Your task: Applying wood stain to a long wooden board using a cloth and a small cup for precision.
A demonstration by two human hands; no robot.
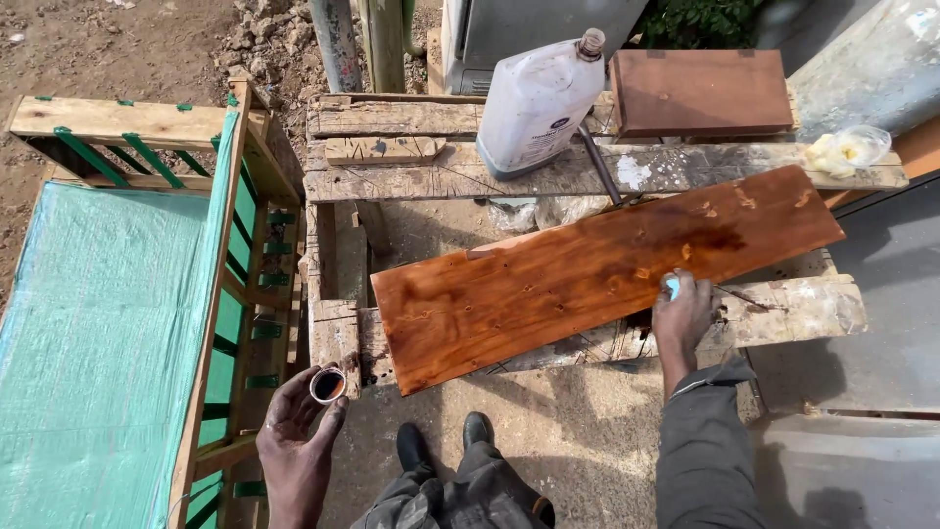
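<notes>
Stained board [597, 274] lies diagonally across the rough wooden counter [813, 309], both ends overhanging. Judged stiff, fairly heavy, wet and slippery; take hold by its edges. Right hand [682, 312], fingers closed on a blue pad [673, 286], presses the near edge. Left hand [299, 416] pinches a small cup [328, 385]. Open room below the near edge.

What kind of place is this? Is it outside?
Probably an outdoor woodworking spot. A glossy stained board lies on a rough wooden bench over dirt ground, and the left hand holds a small cup.
</notes>
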